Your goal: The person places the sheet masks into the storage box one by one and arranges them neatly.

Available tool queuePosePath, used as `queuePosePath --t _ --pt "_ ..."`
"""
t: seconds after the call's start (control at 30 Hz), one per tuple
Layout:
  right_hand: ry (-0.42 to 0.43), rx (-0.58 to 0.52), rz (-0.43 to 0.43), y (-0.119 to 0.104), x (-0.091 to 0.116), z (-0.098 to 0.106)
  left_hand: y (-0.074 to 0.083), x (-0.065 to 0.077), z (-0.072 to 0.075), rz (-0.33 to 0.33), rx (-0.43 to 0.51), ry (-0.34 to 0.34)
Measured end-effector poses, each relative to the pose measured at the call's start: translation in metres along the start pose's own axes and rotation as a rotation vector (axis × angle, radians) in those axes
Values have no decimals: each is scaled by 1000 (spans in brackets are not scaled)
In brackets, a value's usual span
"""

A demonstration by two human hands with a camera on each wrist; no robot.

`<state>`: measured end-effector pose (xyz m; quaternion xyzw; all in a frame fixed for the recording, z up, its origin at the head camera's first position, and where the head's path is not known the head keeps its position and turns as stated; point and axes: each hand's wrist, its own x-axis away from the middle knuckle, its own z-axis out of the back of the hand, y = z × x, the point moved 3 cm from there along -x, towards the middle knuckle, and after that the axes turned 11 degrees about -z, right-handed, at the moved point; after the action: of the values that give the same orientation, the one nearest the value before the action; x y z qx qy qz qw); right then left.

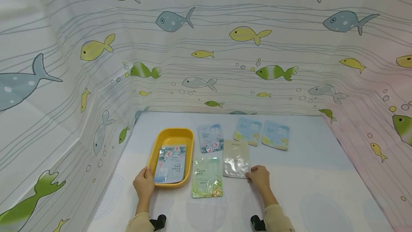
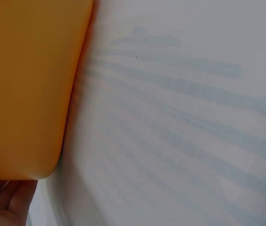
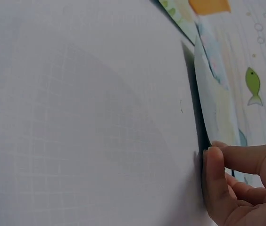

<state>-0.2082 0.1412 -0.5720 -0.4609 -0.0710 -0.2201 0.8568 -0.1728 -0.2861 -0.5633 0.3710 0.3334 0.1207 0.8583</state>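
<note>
Right up close, your left hand [image 1: 143,184] grips the yellow tray [image 1: 175,137] by its near left corner, and your right hand [image 1: 260,179] pinches the silver packet [image 1: 236,158] at its near right corner. There it lies, ahead and left of your right hand, the nearer one, its long axis running away from you; the green packet [image 1: 207,178] sits between it and the tray. Farther out, its far edge overlaps a blue packet [image 1: 248,130]. What can't you make out? How many lie beneath the floral packet [image 1: 171,165] in the tray; your left thumb in the left wrist view; and, edge-on at the right wrist, whether the silver packet's far end is raised.
</note>
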Motion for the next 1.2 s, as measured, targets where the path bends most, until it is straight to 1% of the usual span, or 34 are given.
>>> queuePosePath --t 0.17,0.2,0.3,0.4,0.53,0.63,0.9,1.2 --pt "-109 -267 -145 10 -5 -1 0 0 0 7 4 -7" --pt "-127 -315 -164 11 -6 0 0 0 1 10 5 -8" --pt "-163 -424 -202 13 -7 0 1 -1 1 16 4 -8" --pt "-183 -497 -215 14 -7 1 0 0 1 34 1 -14" --pt "-199 -543 -219 14 -3 3 -1 0 1 40 -4 -21" --pt "-196 -560 -213 14 0 5 -1 0 0 36 -4 -20" --pt "-164 -575 -155 5 10 12 0 0 1 35 -11 -24" --pt "-160 -580 -87 -12 20 17 0 0 1 11 -8 -6"
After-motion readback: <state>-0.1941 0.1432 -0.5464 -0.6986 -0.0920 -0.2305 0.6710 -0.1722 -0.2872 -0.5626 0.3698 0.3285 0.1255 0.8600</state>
